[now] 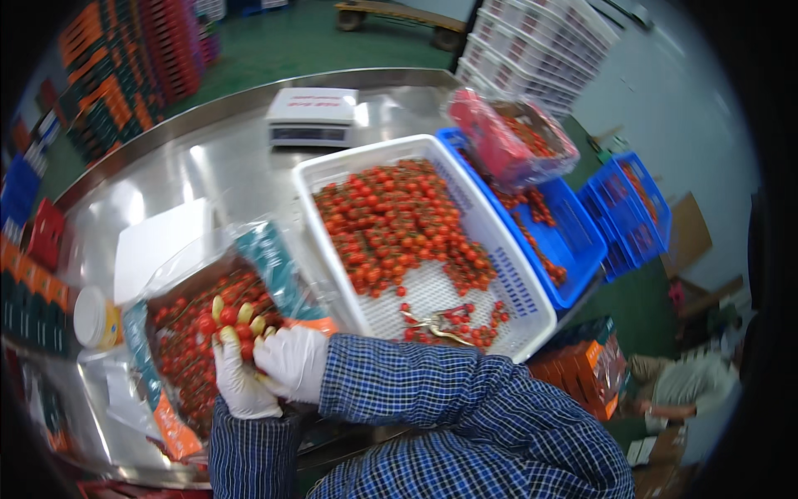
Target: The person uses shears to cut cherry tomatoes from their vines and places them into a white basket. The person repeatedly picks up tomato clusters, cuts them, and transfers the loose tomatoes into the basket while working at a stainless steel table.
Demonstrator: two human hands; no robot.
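Note:
My left hand, in a white glove with yellowish fingertips, holds several red cherry tomatoes over a plastic-lined box. The box is filled with cherry tomatoes on green stems. My right hand, gloved the same way, is against the left one at the tomatoes; its fingertips are partly hidden. To the right is a large white plastic crate with a heap of cherry tomatoes at its far end. Metal snips lie among loose tomatoes at its near end, just beyond my right sleeve.
On the steel table are a white weighing scale, a white board and a lidded tub. A blue crate bears a wrapped red box. A person is at the far right. Stacked crates stand beyond the table.

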